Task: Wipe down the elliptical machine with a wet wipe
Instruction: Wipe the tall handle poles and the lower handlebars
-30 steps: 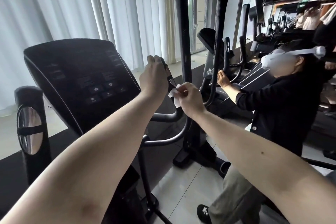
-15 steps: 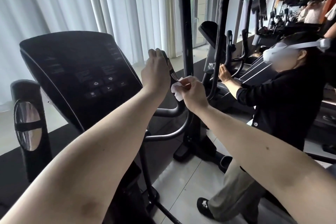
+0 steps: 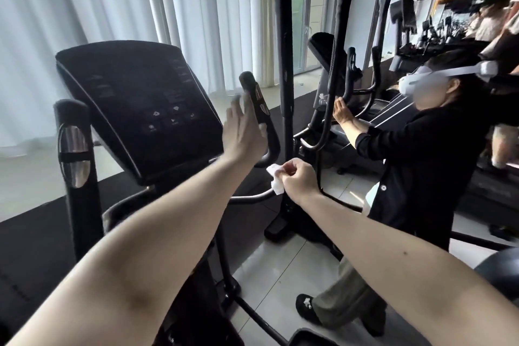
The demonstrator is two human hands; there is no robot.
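Elliptical (image 3: 134,104) fills the left and centre of the view, dark console facing the camera.

Changes since the earlier frames:
- Left hand (image 3: 244,132) was wrapped round the top of the short grip (image 3: 257,104). It has now let go.
- Right hand (image 3: 300,177) and wipe (image 3: 275,181) were up at that grip, just beside the left hand. Both have now dropped well below it, level with the lower curved bar (image 3: 247,198).
- The grip's top and its side buttons, covered before, are now exposed.

Hands now:
- Left: released, fingers straight and slightly spread, palm turned to the grip's left side. The hand is motion-blurred. The thumb looks to lie across the front of the grip, but contact cannot be confirmed.
- Right: fingers curled, pinching the crumpled white wipe between thumb and fingertips. The wipe sticks out to the left of the fist, at the end of the lower bar. Whether it touches the bar cannot be told.

Surroundings: a second person (image 3: 421,154) in dark top and white headset stands to the right, one open hand raised at the neighbouring machine (image 3: 334,70). White curtains (image 3: 112,3) hang behind.
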